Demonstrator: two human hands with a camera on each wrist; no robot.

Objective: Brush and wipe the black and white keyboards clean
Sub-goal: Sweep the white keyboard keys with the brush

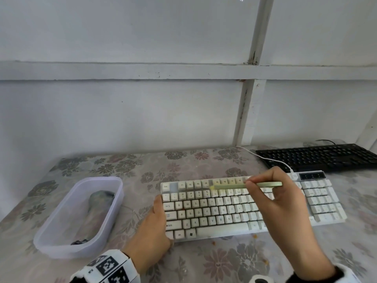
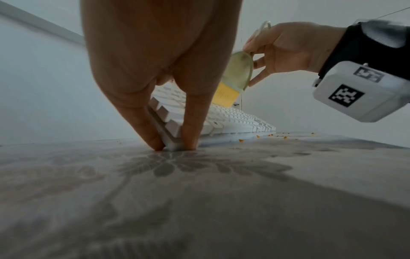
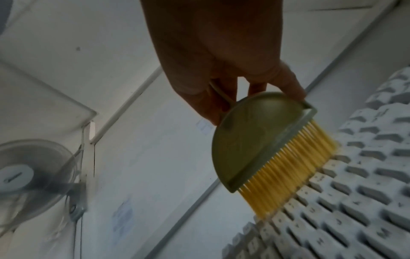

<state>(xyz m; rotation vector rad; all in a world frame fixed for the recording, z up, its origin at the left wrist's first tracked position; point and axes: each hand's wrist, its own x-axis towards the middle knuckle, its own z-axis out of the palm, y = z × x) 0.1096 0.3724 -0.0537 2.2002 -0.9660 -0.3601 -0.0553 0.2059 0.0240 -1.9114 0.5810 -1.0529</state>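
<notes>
The white keyboard [image 1: 224, 209] [image 2: 233, 121] [image 3: 355, 192] lies in front of me on the floral tablecloth. My left hand [image 1: 155, 221] [image 2: 173, 140] pinches its near left corner, one digit on each side, tips down on the cloth. My right hand [image 1: 250, 183] [image 2: 255, 57] [image 3: 244, 98] grips a pale green brush [image 1: 247, 185] [image 2: 235, 73] [image 3: 261, 140] with yellow bristles. The bristles touch the keys around the number and function rows. The black keyboard [image 1: 318, 157] sits at the far right, against the wall.
A translucent plastic tub [image 1: 51, 227] holding a dark rolled cloth [image 1: 95, 209] stands left of the keyboard. Orange crumbs [image 1: 255, 235] [image 2: 270, 135] lie along the keyboard's front edge. A white cable [image 1: 265, 159] runs toward the wall. A fan [image 3: 26, 177] hangs high up.
</notes>
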